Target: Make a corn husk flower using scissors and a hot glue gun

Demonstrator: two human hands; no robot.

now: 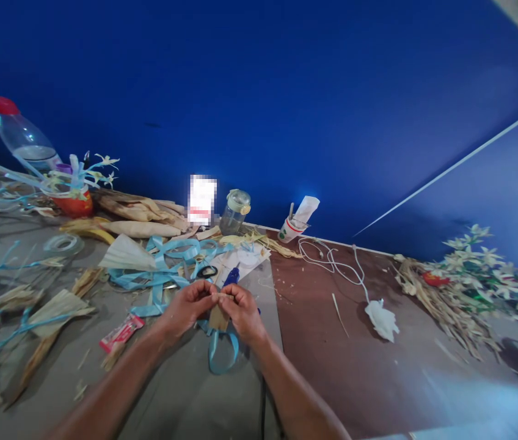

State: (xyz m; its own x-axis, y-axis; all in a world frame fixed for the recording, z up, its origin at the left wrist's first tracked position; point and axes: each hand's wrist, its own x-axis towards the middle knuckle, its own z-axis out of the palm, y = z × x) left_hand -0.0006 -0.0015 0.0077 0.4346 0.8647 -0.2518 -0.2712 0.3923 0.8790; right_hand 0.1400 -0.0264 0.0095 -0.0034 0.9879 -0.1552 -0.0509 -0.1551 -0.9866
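My left hand [189,307] and my right hand [239,310] meet over the table, fingertips pinched together on a small tan strip of dried husk [218,316] that hangs down between them. A loop of light blue ribbon [222,351] lies just under my right hand. A blue glue gun [231,276] rests on white paper right behind my hands.
Light blue ribbon [167,263], dried corn husks [142,211], a tape roll [63,244] and a red packet [121,333] litter the left. A glass jar [235,211], a paper cup [292,227], a white cable [332,260], a white husk flower [382,319] and a flower bundle [465,281] lie to the right. A red-capped bottle [21,134] stands far left.
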